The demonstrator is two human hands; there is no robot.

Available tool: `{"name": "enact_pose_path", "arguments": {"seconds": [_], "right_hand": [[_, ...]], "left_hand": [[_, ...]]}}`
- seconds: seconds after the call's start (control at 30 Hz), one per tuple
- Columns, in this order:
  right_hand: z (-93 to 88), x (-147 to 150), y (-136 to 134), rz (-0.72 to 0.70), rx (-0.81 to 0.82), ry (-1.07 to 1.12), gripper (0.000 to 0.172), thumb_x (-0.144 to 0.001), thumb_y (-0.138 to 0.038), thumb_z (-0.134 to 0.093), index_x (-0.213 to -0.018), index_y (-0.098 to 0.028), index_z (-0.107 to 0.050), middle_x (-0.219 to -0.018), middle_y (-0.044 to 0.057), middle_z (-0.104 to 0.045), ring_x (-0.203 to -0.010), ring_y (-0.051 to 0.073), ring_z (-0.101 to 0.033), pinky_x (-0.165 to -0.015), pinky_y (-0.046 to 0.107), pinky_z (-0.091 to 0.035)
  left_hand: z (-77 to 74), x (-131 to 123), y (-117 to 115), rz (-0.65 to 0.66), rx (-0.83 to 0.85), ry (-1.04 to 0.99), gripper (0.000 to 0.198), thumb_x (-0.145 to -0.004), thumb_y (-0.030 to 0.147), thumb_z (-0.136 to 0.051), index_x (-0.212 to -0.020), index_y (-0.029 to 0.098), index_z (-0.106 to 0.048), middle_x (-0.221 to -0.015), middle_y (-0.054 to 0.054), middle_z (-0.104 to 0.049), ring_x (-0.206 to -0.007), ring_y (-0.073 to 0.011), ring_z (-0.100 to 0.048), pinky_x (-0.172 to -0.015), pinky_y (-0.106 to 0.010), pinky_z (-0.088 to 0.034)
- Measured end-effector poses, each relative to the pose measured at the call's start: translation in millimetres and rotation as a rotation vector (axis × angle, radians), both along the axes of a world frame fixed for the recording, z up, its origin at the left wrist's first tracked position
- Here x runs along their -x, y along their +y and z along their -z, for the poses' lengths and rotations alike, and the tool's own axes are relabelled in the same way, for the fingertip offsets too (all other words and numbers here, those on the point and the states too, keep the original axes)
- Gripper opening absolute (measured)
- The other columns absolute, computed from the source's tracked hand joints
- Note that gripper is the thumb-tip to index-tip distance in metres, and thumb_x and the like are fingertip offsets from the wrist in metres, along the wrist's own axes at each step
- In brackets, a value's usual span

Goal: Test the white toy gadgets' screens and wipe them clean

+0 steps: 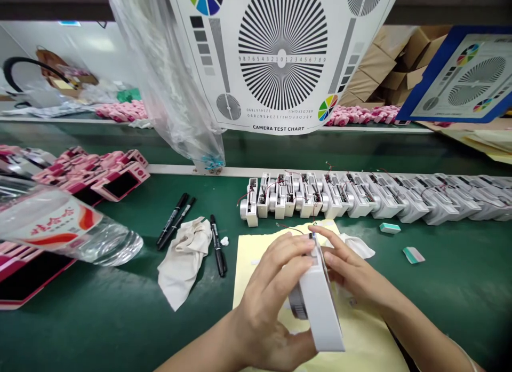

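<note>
One white, boxy plastic camera body (323,310) with a dark grey ridged lens barrel (296,301) on its left side is held tilted above a pale yellow paper sheet (247,278) on the green tabletop (120,329). The bare left hand (264,300) clamps it, fingers over the upper part and thumb at the near end. The bare right hand (354,268) touches the body's right side and far end with its fingers spread apart; whether they also pinch something, I cannot tell. A thin dark wire (294,229) shows just beyond the left fingers. The step in hand looks like close fingertip work at the far end, so the next move calls for a steady left hold, light right fingertips and care with that wire. Farther off, toward the right, runs a row of white camera bodies (384,198) with thin red wires.
</note>
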State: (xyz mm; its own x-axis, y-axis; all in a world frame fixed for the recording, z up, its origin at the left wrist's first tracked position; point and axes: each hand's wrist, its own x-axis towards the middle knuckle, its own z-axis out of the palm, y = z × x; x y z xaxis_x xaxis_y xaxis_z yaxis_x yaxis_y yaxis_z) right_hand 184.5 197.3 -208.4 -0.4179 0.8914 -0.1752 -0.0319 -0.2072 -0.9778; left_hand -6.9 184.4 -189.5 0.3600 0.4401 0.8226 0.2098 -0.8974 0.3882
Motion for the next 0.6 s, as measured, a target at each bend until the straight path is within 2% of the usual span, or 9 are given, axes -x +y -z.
{"name": "enact_pose_path", "arguments": {"seconds": [0.07,0.13,0.2,0.27,0.33,0.4,0.47,0.53,0.6], "right_hand": [[-4.4,-13,2,0.017,-0.153,-0.442,0.048,-0.079,-0.039,-0.054,-0.124,-0.028,-0.041,-0.098,0.007,-0.061,-0.083,0.020,-0.059,-0.077,0.038,-0.045],[-2.3,-26,4,0.040,-0.284,-0.869,0.045,-0.068,-0.029,-0.065,-0.111,-0.022,-0.054,-0.099,0.010,-0.062,-0.089,0.027,-0.057,-0.078,0.042,-0.043],[5.4,-36,8,0.012,-0.390,-1.103,0.038,-0.061,-0.016,-0.065,-0.098,-0.019,-0.061,-0.097,0.012,-0.062,-0.091,0.031,-0.055,-0.075,0.040,-0.043],[12.9,-40,11,-0.015,-0.473,-1.167,0.029,-0.061,-0.005,-0.056,-0.086,-0.018,-0.062,-0.089,0.010,-0.063,-0.082,0.027,-0.057,-0.068,0.035,-0.043],[13.2,-40,13,0.008,-0.477,-1.168,0.022,-0.064,-0.002,-0.049,-0.074,-0.018,-0.060,-0.074,0.007,-0.062,-0.067,0.021,-0.056,-0.059,0.031,-0.041],[3.9,-38,10,0.094,-0.452,-1.055,0.015,-0.069,-0.007,-0.050,-0.071,-0.019,-0.058,-0.067,0.005,-0.061,-0.061,0.019,-0.055,-0.055,0.030,-0.041],[-11.5,-34,2,0.206,-0.453,-0.784,0.005,-0.075,-0.018,-0.056,-0.076,-0.021,-0.060,-0.072,0.004,-0.063,-0.064,0.018,-0.056,-0.057,0.029,-0.044],[-26.4,-27,-10,0.250,-0.414,-0.468,0.006,-0.075,-0.028,-0.061,-0.078,-0.022,-0.061,-0.075,0.003,-0.063,-0.064,0.016,-0.058,-0.054,0.026,-0.047],[-35.7,-19,-21,0.258,-0.366,-0.250,0.008,-0.073,-0.029,-0.065,-0.077,-0.024,-0.062,-0.073,0.003,-0.062,-0.061,0.015,-0.058,-0.050,0.023,-0.047]], "left_hand": [[1.0,-1,0,0.004,0.024,0.001,0.061,-0.067,0.023,-0.062,-0.121,0.012,-0.037,-0.116,-0.021,-0.052,-0.111,-0.0303,-0.051,-0.093,-0.049,-0.044],[1.8,-2,0,-0.016,0.040,0.022,0.060,-0.064,0.019,-0.062,-0.119,0.013,-0.037,-0.118,-0.022,-0.051,-0.114,-0.0314,-0.050,-0.092,-0.051,-0.044],[2.9,-2,2,-0.027,0.035,0.043,0.061,-0.063,0.018,-0.061,-0.119,0.014,-0.036,-0.118,-0.022,-0.053,-0.113,-0.0316,-0.050,-0.092,-0.052,-0.043],[4.3,-3,3,-0.025,0.016,0.062,0.063,-0.062,0.017,-0.061,-0.120,0.014,-0.036,-0.113,-0.021,-0.056,-0.110,-0.0306,-0.053,-0.092,-0.053,-0.043],[5.5,-4,3,-0.008,0.001,0.096,0.065,-0.060,0.017,-0.060,-0.120,0.011,-0.037,-0.108,-0.020,-0.058,-0.106,-0.0293,-0.055,-0.091,-0.051,-0.045],[6.1,-5,3,0.007,-0.002,0.144,0.063,-0.060,0.017,-0.060,-0.119,0.009,-0.039,-0.106,-0.020,-0.059,-0.104,-0.0285,-0.055,-0.089,-0.049,-0.047],[6.3,-6,2,0.017,0.000,0.187,0.060,-0.061,0.016,-0.059,-0.118,0.008,-0.040,-0.104,-0.020,-0.061,-0.102,-0.0279,-0.056,-0.087,-0.048,-0.048],[6.5,-7,1,0.013,0.015,0.227,0.057,-0.064,0.017,-0.059,-0.117,0.008,-0.041,-0.103,-0.020,-0.062,-0.102,-0.0283,-0.057,-0.085,-0.048,-0.049],[7.4,-8,1,0.001,0.019,0.244,0.055,-0.066,0.019,-0.061,-0.116,0.008,-0.042,-0.102,-0.020,-0.062,-0.101,-0.0293,-0.057,-0.084,-0.048,-0.050]]}}
